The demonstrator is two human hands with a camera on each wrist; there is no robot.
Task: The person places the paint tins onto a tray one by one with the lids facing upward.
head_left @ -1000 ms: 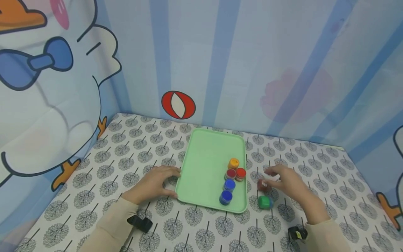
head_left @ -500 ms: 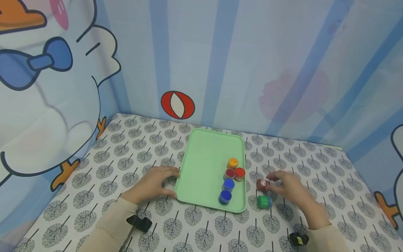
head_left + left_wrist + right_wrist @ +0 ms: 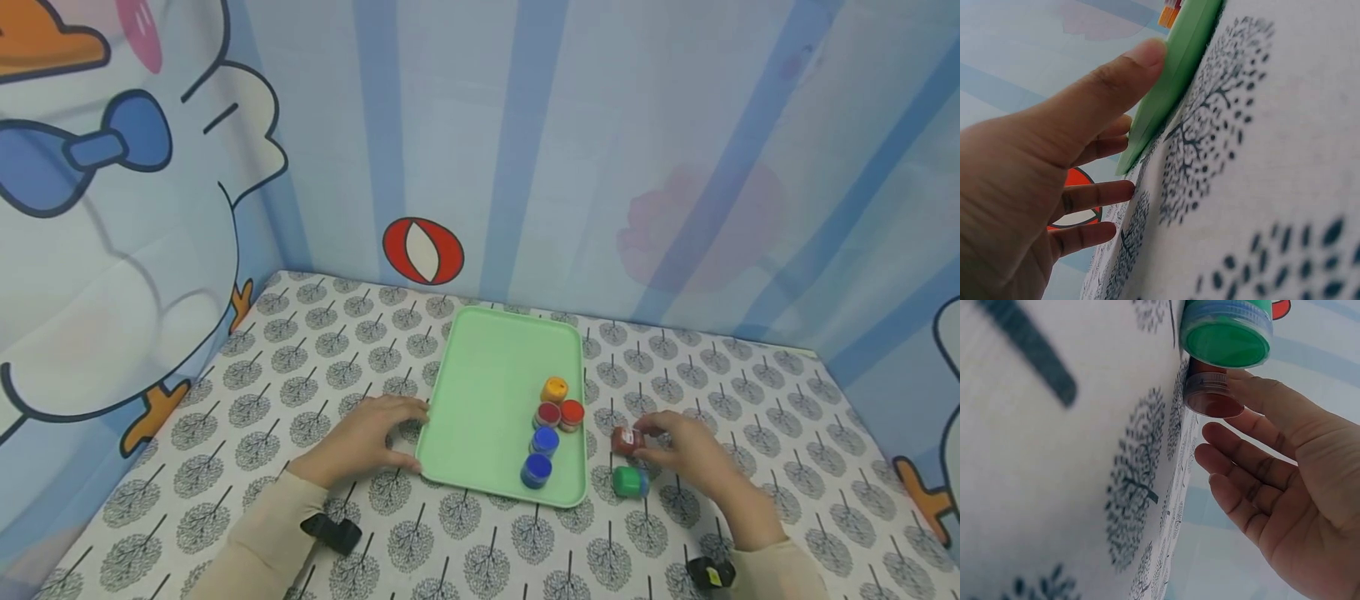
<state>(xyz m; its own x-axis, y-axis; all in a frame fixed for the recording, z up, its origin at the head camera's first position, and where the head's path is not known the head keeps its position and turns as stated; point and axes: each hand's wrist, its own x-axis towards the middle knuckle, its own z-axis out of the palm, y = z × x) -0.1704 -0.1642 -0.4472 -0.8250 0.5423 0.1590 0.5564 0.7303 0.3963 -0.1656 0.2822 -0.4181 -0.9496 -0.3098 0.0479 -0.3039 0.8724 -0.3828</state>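
Observation:
On the right of the head view, a small brown-red paint jar (image 3: 624,441) lies on its side on the cloth. My right hand (image 3: 686,446) pinches it between thumb and forefinger; in the right wrist view the other fingers bend loosely below the jar's clear lid (image 3: 1213,397). Just nearer to me lies a green paint jar (image 3: 628,482), also on its side and untouched. My left hand (image 3: 367,437) rests at the left rim of a light green tray (image 3: 480,375), its thumb and fingertips against or close to the edge, fingers relaxed.
Along the tray's right side stand several paint jars: an orange one (image 3: 555,389), a dark red one (image 3: 548,414), a bright red one (image 3: 572,413) and blue ones (image 3: 537,470). A tree-patterned cloth (image 3: 315,367) covers the table. A printed curtain (image 3: 465,150) rises behind.
My right hand has come down slightly toward me, and its thumb and forefinger have closed in on the brown-red jar. The left hand and the tray have stayed put.

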